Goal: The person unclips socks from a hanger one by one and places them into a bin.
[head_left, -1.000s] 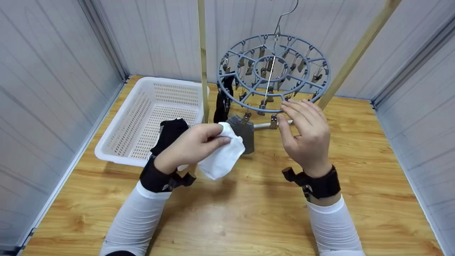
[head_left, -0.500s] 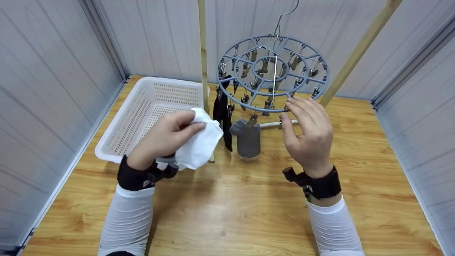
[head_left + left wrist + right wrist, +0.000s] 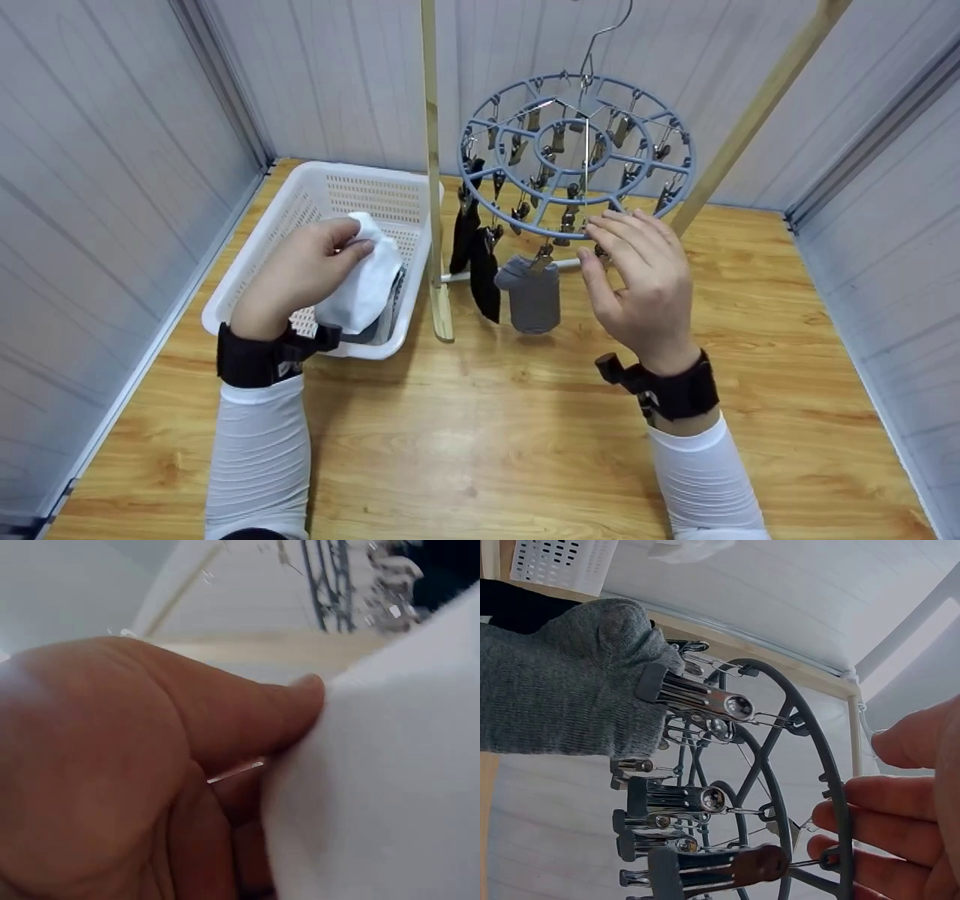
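My left hand point(image 3: 296, 266) pinches a white sock point(image 3: 367, 292) between thumb and fingers, over the white basket point(image 3: 251, 240). Close up in the left wrist view, the thumb lies against the cloth. My right hand point(image 3: 649, 289) is at the near rim of the round blue-grey clip hanger point(image 3: 845, 840), its fingers fairly straight against the ring and its thumb apart from it. A grey sock point(image 3: 534, 300) hangs from a metal clip point(image 3: 697, 694) on the hanger. Left of it hang two black socks, the nearer black sock point(image 3: 485, 285) lower than the other.
Dark and grey cloth lies in the basket beneath the white sock. A wooden post point(image 3: 431, 150) stands between basket and hanger, and a slanting wooden bar point(image 3: 757, 112) rises on the right. White panels enclose the wooden table point(image 3: 487, 450) on three sides.
My left hand has carried the white sock leftward from near the grey sock to over the basket. The hanger has turned a little, shifting the grey sock right. My right hand stays at the rim.
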`<state>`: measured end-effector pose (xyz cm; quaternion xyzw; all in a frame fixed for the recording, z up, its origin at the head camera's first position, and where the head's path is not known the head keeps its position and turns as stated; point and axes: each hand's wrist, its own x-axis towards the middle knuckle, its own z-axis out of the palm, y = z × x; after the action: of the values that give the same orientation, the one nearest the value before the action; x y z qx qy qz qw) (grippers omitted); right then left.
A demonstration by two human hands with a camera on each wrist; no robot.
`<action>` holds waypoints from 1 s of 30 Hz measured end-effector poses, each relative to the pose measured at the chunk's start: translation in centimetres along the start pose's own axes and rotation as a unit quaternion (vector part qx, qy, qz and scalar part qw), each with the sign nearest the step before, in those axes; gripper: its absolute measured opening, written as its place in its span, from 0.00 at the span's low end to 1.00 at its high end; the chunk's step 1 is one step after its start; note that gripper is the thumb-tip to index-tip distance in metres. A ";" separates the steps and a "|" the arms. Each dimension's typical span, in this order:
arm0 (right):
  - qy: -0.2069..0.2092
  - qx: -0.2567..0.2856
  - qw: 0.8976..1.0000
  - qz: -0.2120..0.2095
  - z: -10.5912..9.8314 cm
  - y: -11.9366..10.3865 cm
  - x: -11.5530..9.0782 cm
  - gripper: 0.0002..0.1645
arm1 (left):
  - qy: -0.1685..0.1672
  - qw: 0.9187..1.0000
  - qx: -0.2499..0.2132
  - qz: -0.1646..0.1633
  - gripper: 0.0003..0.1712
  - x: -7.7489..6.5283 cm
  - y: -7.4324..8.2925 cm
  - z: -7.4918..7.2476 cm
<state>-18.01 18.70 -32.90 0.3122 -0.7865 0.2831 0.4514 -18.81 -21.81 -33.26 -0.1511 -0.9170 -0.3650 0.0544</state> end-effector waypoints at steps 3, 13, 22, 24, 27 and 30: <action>-0.006 -0.011 1.000 0.003 0.0 0.1 -0.1 0.15 | -0.026 0.999 0.018 -0.018 0.16 0.3 -0.9 0.0; -0.017 -0.017 1.000 0.007 -0.2 0.5 0.0 0.14 | -0.106 0.994 -0.002 -0.038 0.16 1.3 -2.9 0.7; -0.021 -0.016 1.000 0.005 -0.1 0.5 -0.1 0.14 | -0.149 0.981 0.044 -0.116 0.33 1.6 -5.3 0.7; -0.023 -0.016 1.000 0.004 -0.2 0.5 -0.1 0.14 | -0.147 0.978 0.056 -0.139 0.36 1.6 -5.7 0.7; -0.023 -0.015 1.000 0.004 -0.2 0.5 -0.1 0.14 | -0.140 0.973 0.075 -0.167 0.37 1.4 -5.9 0.7; -0.022 -0.017 1.000 0.005 -0.2 0.6 -0.2 0.14 | -0.139 0.968 0.085 -0.189 0.32 1.2 -6.1 0.7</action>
<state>-18.27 19.26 -33.09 0.3067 -0.8025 0.2653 0.4377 -21.90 -25.22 -37.52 -0.0196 -0.9553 -0.2646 -0.1308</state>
